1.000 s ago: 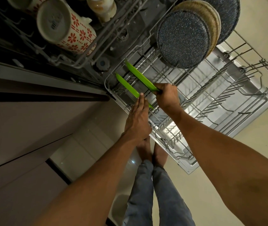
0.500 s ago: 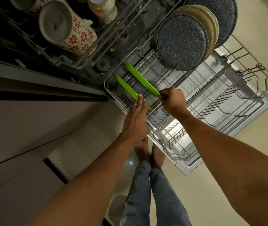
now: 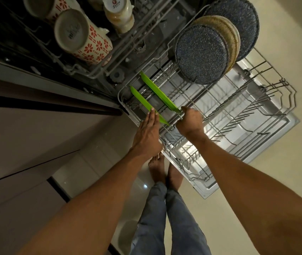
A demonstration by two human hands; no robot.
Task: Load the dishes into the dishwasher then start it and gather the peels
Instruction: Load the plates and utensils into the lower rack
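The loading is well under way, though from where things stand it does not look finished. The lower rack (image 3: 268,115) is pulled out over the open door (image 3: 282,133), and two green plates stand on edge in its near corner. The left hand (image 3: 147,134) lies flat, fingers straight, with its fingertips (image 3: 152,111) touching the rim of the nearer green plate (image 3: 144,103). The right hand (image 3: 190,122) has its fingers curled at the end of the farther green plate (image 3: 158,92); it seems to hold that edge, but the fingertips are turned away from view, so I would not swear whether they pinch the plate or a rack wire.

Further along the same rack a dark speckled plate (image 3: 201,54) stands upright, with a tan plate (image 3: 229,35) and a second dark plate (image 3: 245,19) just behind it. On the upper rack (image 3: 98,70) lie two patterned mugs (image 3: 84,37) and a pale bottle (image 3: 118,13), all tipped mouth-down or on their sides.

Much of the lower rack's tines are bare, so more dishes could go in if any remain outside the view. What is plainly left: seating these green plates, pushing the rack in, closing the door, starting the machine, and gathering the peels, of which none are visible here.
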